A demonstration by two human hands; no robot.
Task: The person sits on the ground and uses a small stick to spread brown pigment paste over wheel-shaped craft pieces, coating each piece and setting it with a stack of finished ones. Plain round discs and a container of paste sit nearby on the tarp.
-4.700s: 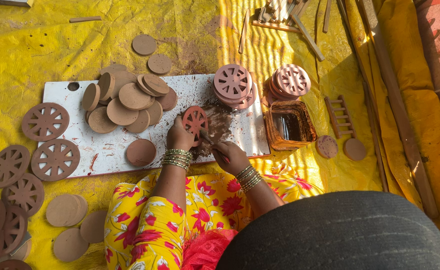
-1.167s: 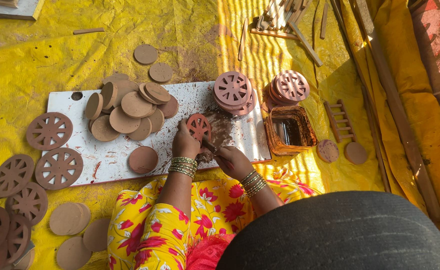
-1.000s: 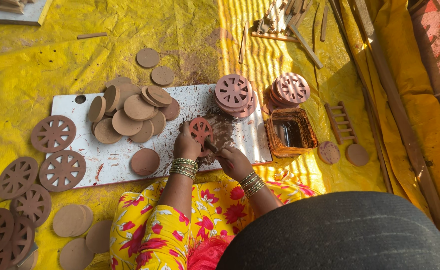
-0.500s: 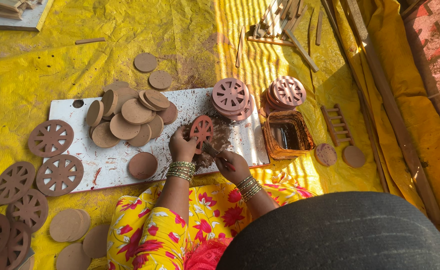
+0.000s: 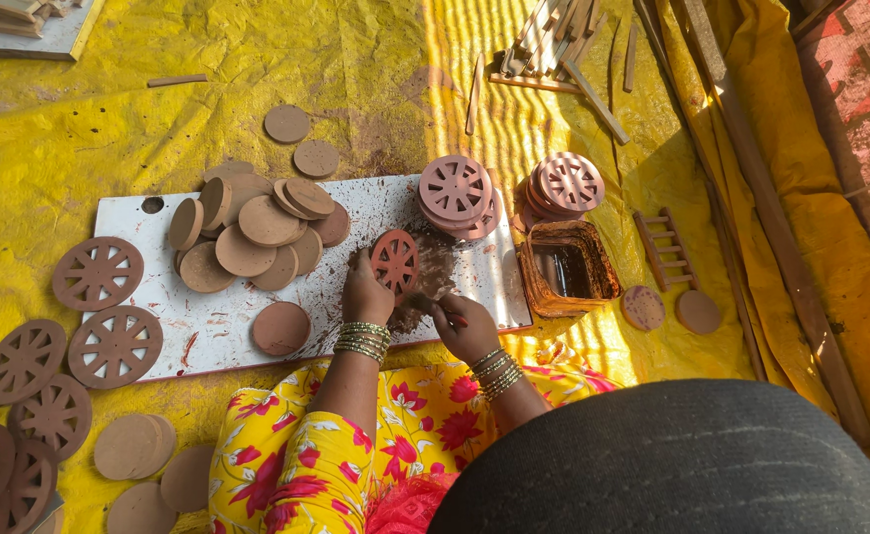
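Clay wheel [image 5: 395, 262], reddish, spoke-cut, tilted in left hand [image 5: 364, 295] grip; right hand [image 5: 464, 326] clenches tool [image 5: 433, 304].

A square clay tub [image 5: 566, 269], wooden sticks [image 5: 563, 44] and plain clay discs [image 5: 257, 229] lie on yellow sheeting [image 5: 79, 129].

I have one view only, worn on the head and aimed almost straight down from well above the work. The white board [image 5: 257, 326] runs across the middle, the yellow tarp [image 5: 79, 129] fills the far ground, and my patterned lap [image 5: 286, 465] sits at the near edge.
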